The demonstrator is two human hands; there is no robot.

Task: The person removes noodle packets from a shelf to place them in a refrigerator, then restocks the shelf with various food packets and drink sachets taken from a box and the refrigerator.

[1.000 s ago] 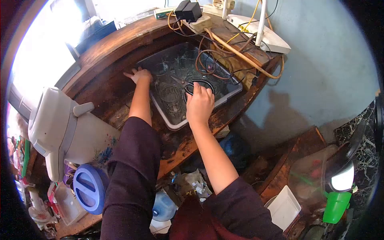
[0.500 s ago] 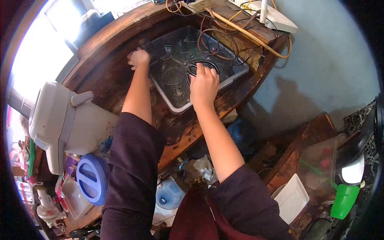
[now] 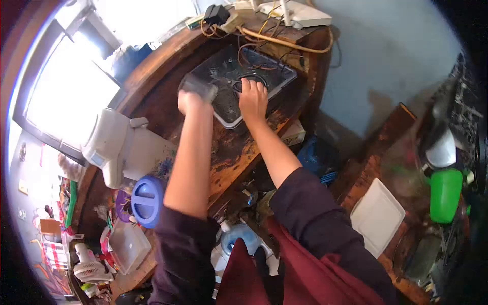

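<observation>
The left hand [image 3: 191, 103] holds a blurry, see-through thing, maybe a cup [image 3: 201, 87], by the left side of the tub [image 3: 232, 124]. The right hand [image 3: 253, 101] has its fingers around the black scissors [image 3: 230, 82], just above the tub on the worktop [image 3: 229, 170].

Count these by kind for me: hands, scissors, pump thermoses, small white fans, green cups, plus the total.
Hands: 2 (left hand, right hand)
Scissors: 1
Pump thermos: 1
Small white fan: 1
Green cup: 1
Total: 6
</observation>
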